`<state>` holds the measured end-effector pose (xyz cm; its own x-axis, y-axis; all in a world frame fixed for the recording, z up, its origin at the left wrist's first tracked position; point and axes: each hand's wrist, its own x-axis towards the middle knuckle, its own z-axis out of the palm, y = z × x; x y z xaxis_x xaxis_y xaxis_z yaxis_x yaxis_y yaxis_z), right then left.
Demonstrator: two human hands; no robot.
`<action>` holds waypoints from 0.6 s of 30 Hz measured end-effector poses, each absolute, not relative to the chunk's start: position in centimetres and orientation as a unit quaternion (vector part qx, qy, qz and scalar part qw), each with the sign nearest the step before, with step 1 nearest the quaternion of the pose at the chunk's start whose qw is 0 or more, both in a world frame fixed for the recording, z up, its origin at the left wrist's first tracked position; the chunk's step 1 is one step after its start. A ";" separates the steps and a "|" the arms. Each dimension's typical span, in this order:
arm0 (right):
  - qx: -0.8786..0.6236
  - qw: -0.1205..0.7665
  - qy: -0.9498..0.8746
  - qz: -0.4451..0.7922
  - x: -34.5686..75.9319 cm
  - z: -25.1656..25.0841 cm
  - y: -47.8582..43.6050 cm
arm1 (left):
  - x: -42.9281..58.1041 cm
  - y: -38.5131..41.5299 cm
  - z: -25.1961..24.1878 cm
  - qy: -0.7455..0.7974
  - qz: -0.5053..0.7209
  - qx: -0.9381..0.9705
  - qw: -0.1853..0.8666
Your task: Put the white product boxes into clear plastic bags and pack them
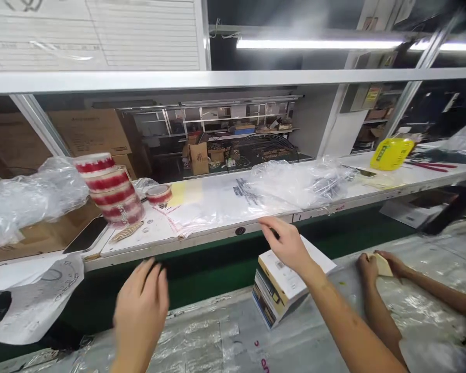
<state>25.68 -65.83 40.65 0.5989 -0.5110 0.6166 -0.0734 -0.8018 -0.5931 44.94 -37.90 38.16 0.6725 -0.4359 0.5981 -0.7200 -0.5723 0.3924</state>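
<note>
My left hand point(142, 305) hovers before the bench edge, fingers loosely bent and somewhat blurred, nothing seen in it. Over a white printed box point(295, 277) is my right hand point(285, 241), its thumb and forefinger stretched toward the bench edge with a gap between them and nothing visibly held. The box stands on the plastic-covered lower surface point(202, 336). Clear plastic bags point(233, 199) lie flat on the white bench just beyond my hands, with a crumpled heap of clear plastic point(295, 181) beside them.
Leaning rolls of red-and-white tape point(111, 189) and a single roll point(159, 194) stand at the left, near a phone point(86, 234). A yellow plastic container point(392, 154) sits at the right. A co-worker's hands point(378, 264) hold a pale piece at right.
</note>
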 end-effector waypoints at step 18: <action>-0.749 0.477 0.317 -0.334 30.7 42.5 -86.1 | 50.6 -51.5 51.0 -0.109 0.350 0.827 0.426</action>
<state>30.74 -86.09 42.54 0.5764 -0.7929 0.1977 -0.1566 -0.3447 -0.9256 50.59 -51.48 50.96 0.7309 0.1178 0.6723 -0.4794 -0.6125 0.6285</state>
